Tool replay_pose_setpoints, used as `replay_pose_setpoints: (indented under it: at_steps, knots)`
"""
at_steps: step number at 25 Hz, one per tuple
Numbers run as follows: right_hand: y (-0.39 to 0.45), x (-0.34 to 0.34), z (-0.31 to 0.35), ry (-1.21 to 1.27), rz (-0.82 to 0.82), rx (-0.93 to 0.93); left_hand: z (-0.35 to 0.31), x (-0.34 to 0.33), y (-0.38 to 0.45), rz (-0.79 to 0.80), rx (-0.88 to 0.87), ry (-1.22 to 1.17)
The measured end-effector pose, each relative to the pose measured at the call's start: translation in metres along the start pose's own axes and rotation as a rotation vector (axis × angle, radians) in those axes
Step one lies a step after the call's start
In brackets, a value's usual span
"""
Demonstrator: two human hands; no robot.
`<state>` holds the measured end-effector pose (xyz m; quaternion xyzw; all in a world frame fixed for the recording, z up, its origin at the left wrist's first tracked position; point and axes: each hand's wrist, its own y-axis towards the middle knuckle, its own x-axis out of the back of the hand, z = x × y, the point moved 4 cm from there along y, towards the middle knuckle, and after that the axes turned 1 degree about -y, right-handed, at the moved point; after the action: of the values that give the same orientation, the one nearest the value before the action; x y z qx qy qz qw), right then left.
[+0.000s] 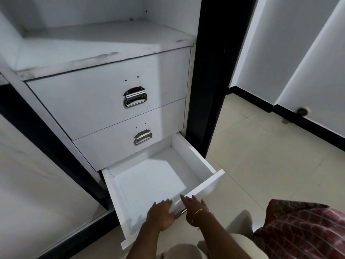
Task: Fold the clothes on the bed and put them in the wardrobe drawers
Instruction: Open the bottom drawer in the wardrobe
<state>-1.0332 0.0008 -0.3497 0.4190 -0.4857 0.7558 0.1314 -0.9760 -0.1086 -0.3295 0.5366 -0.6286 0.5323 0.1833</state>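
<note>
White laminate bottom drawer (153,186) glides light under our hands: left (162,214) and right (196,210) rest flat-fingered beside its steel handle (180,213).

Your wardrobe (104,47) is white, scuffed grey-brown along its shelf edge, with a black frame (211,71) in the upper middle of the frame. The pulled-out bottom drawer (149,184) is plain white inside; the two drawers above carry shiny chrome handles (135,97). Right of centre, the floor (261,156) is pale cream tile. At the lower right lies a dark red cloth (302,228) with a pale crisscross pattern. A gold bangle (197,214) circles your right wrist.
</note>
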Motion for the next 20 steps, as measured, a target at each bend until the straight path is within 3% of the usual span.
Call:
replay_pose_setpoints:
  at_steps: [4,11,15,20]
  knots:
    - [-0.043,0.04,-0.014,0.037,-0.111,-0.057,-0.04,0.05,-0.005,-0.198,-0.056,-0.056]
    - [-0.167,0.122,-0.07,0.164,-0.466,-0.245,-0.216,0.107,-0.074,-0.443,-0.412,-0.236]
    - [-0.287,0.122,-0.132,0.251,-0.611,-0.423,-0.315,0.093,-0.139,-0.428,-0.672,-0.238]
    - [-0.441,0.049,-0.18,0.423,-0.72,-0.687,-0.414,0.024,-0.242,-0.248,-0.969,-0.298]
